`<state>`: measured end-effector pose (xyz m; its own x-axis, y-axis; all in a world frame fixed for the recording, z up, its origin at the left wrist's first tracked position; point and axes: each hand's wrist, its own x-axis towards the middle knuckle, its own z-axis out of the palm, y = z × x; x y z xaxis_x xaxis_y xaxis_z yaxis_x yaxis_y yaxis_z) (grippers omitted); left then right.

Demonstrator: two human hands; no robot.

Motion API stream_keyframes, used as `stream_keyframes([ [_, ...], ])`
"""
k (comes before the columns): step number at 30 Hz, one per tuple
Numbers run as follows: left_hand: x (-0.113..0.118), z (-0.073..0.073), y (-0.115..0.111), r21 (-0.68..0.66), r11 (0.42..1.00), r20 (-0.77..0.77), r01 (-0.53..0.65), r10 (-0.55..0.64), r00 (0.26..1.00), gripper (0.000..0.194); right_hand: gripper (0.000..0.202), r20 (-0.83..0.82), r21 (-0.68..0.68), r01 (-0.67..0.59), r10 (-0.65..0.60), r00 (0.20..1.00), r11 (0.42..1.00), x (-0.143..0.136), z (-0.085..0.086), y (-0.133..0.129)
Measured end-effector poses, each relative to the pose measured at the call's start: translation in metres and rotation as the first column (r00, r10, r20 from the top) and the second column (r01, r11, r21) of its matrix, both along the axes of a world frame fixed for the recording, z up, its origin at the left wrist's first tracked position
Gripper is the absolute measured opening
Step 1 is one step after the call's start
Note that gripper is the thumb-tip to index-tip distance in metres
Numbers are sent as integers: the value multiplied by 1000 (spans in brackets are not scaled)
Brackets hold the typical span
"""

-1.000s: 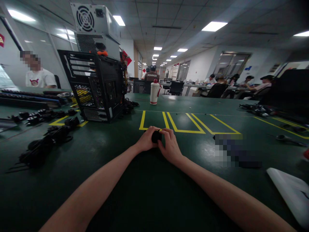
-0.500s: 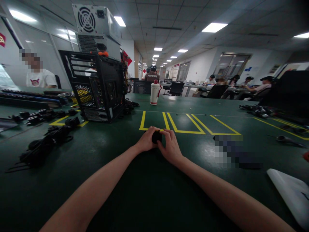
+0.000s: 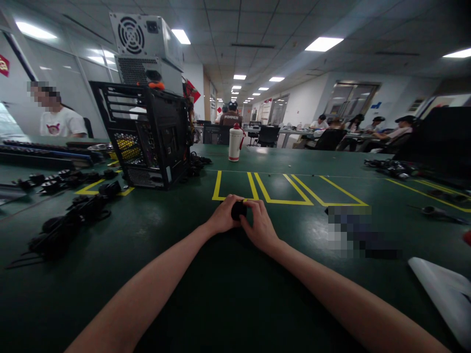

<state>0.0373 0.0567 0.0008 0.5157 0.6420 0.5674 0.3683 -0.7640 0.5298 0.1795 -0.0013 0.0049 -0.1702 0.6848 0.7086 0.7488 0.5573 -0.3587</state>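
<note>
Both hands meet over the green table [image 3: 235, 304], close to the near edge of the yellow tape marks. A small, round black object [image 3: 239, 210] sits between them; its exact kind is too dark to make out. My left hand [image 3: 222, 215] is closed around its left side. From the right, the thumb and fingers of my right hand [image 3: 260, 223] grip it. The lower part of the black object is hidden by the hands.
An open black computer case [image 3: 158, 135] with power supplies [image 3: 145, 39] on top stands left. Black cables and adapters [image 3: 69, 220] lie at the left. A white bottle [image 3: 234, 143] is beyond the tape. A white panel [image 3: 441, 294] lies right. People [image 3: 61, 115] sit around the room.
The view has tilted up very slightly. Both hands keep the same grip on the black object, with no clear movement.
</note>
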Motion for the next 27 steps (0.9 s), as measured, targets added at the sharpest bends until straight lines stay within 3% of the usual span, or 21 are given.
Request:
stream_keyframes([
  [7, -1, 3, -2, 3, 1000, -9, 1, -1, 1000, 58, 43, 20, -64, -14, 16, 1000, 998, 2, -3, 5],
  [14, -1, 1, -1, 11, 1000, -26, -11, 11, 1000, 57, 32, -9, -26, 26, -26, 1000, 999, 2, -1, 2],
  [18, -1, 1, -1, 12, 1000, -29, -9, 10, 1000, 58, 36, -33, -12, 43, -43, 999, 999, 2, -2, 3],
  [27, 0, -1, 1, 36, 999, -18, -1, 2, 1000, 58, 33, 48, -13, 28, -27, 998, 1000, 2, -2, 3],
])
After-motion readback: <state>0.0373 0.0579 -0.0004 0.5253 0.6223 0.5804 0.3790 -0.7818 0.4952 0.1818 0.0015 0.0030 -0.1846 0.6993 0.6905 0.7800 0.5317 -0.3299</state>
